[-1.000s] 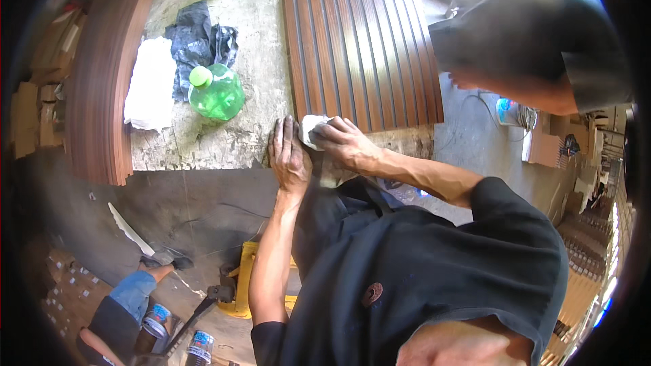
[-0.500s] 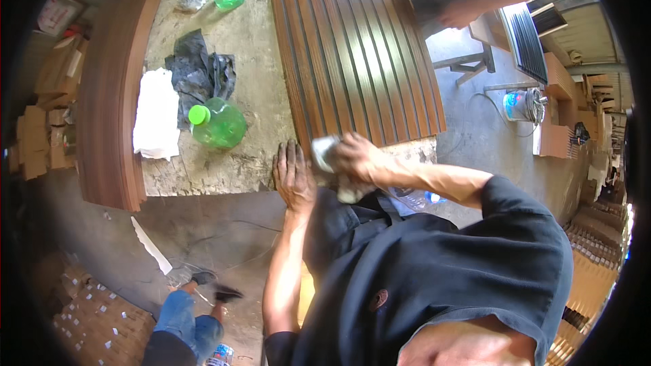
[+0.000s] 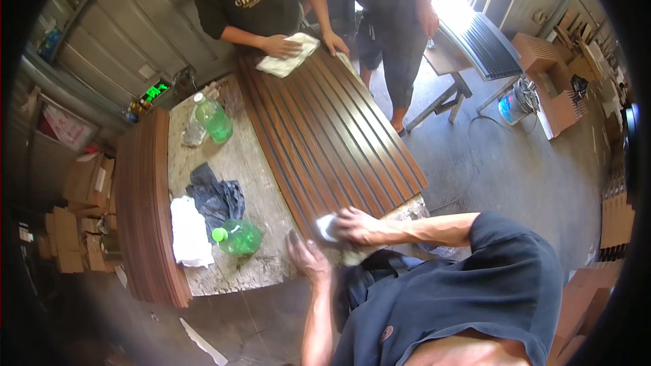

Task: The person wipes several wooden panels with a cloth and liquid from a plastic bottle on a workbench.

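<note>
A brown ribbed wood-grain panel (image 3: 325, 135) lies lengthwise on a worn workbench (image 3: 261, 183). At its near end, my right hand (image 3: 363, 228) is closed on a whitish cloth (image 3: 327, 228), pressed to the panel's edge. Beside the near left corner, my left hand (image 3: 310, 259) has its fingers stretched out, slightly blurred, holding nothing. Left of it, a clear bottle of green liquid (image 3: 241, 238) with a green cap lies tilted on the bench. Close to that bottle are a crumpled black cloth (image 3: 215, 196) and white folded cloths (image 3: 190, 234).
A co-worker's hand (image 3: 281, 47) presses a white cloth (image 3: 293, 58) on the panel's far end. Another person (image 3: 390, 20) stands at its right. A second green bottle (image 3: 217, 122) is farther back. Stacked brown panels (image 3: 144, 210) line the left side. A bucket (image 3: 517, 103) stands on the floor.
The view has tilted up, bringing the panel's far end and the people there into sight. My right hand still holds the cloth at the near edge; my left hand's fingers have lifted and spread slightly.
</note>
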### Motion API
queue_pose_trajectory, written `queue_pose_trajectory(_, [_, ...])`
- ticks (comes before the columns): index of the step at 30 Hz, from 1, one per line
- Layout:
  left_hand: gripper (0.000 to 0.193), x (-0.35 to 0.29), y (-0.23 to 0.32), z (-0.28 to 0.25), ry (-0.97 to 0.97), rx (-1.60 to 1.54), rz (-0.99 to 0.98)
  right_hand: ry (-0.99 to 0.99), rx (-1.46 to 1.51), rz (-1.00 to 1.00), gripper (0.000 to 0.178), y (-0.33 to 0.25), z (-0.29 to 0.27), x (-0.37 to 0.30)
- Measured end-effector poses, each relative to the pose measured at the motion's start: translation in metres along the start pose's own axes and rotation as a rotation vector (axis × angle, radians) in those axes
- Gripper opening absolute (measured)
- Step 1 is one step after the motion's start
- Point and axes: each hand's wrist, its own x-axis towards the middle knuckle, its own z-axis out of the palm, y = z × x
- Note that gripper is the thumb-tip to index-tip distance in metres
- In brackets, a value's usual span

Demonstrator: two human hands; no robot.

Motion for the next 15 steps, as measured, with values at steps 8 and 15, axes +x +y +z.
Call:
queue_pose_trajectory(8, [0.053,0.03,0.016,0.021,-0.101,0.204,0.193,0.304,-0.127,0.648,0.055,0.139,-0.04,0.099])
queue_pose_trajectory(15, [0.049,0.021,0.008,0.018,-0.005,0.27,0.229,0.021,-0.025,0.012,0.039,0.018,-0.022,-0.028])
